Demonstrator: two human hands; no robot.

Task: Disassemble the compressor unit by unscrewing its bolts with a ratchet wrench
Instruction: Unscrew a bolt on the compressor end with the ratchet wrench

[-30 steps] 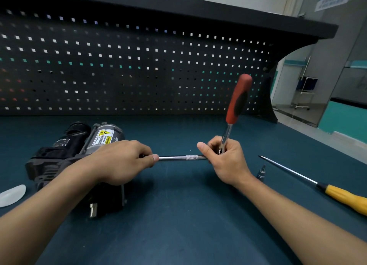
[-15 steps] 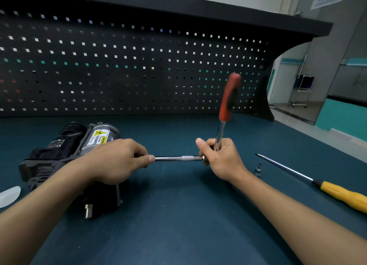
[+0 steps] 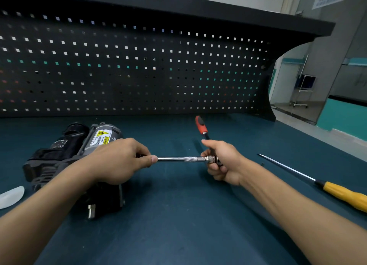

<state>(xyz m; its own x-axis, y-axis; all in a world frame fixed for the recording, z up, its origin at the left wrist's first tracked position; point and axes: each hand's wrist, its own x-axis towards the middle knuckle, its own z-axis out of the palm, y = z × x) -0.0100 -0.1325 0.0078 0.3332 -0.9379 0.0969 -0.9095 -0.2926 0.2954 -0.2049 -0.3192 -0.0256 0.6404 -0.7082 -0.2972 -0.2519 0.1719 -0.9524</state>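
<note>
The compressor unit (image 3: 75, 145), black and grey with a yellow warning label, lies on the left of the bench, partly hidden behind my left hand. My left hand (image 3: 117, 161) pinches the left end of a steel extension bar (image 3: 178, 158) that runs level from the compressor to the ratchet head. My right hand (image 3: 220, 161) grips the ratchet wrench (image 3: 201, 125) at its head. Its red and black handle points away from me, low toward the pegboard. The bolt and the bar's tip are hidden by my left hand.
A long screwdriver with a yellow handle (image 3: 345, 195) lies on the right of the dark green bench top (image 3: 178, 215). A small socket bit (image 3: 262, 164) stands just left of its shaft. A translucent white piece (image 3: 11, 196) sits at the left edge. A black pegboard (image 3: 129, 70) closes the back.
The ratchet handle has swung from nearly upright down and away toward the pegboard. My right hand turned with it. My left hand kept its hold on the bar.
</note>
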